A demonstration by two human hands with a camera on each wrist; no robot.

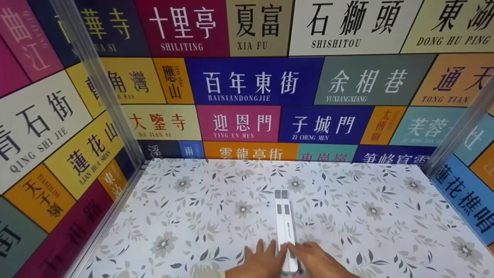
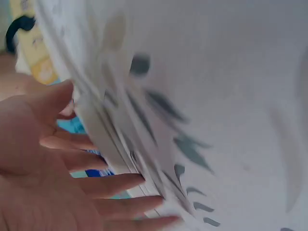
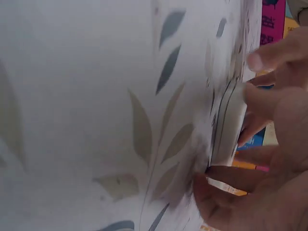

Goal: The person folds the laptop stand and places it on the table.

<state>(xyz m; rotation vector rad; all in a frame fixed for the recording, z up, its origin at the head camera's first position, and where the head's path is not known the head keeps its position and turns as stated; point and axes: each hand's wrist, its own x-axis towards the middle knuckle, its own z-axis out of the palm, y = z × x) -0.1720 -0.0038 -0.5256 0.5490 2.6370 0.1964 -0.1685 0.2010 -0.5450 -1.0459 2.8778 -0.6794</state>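
A folded white laptop stand [image 1: 285,227] with grey pads at its far end lies lengthwise on the flowered tabletop. My left hand [image 1: 257,259] is at the left side of its near part, fingers spread and mostly straight. In the left wrist view, the thumb and fingertips of the left hand [image 2: 62,178] come right to the stand's edge. From the other side, my right hand [image 1: 314,260] holds the near part. The right wrist view has its thumb on top of the stand [image 3: 228,127], with bent fingers [image 3: 209,195] down beside it at the table surface.
The table [image 1: 193,200] carries a white cover with grey leaves and flowers. Colourful panels [image 1: 254,81] with large characters stand behind it and at both sides. Clear upright corner strips [image 1: 112,100] rise at the table's back left and back right.
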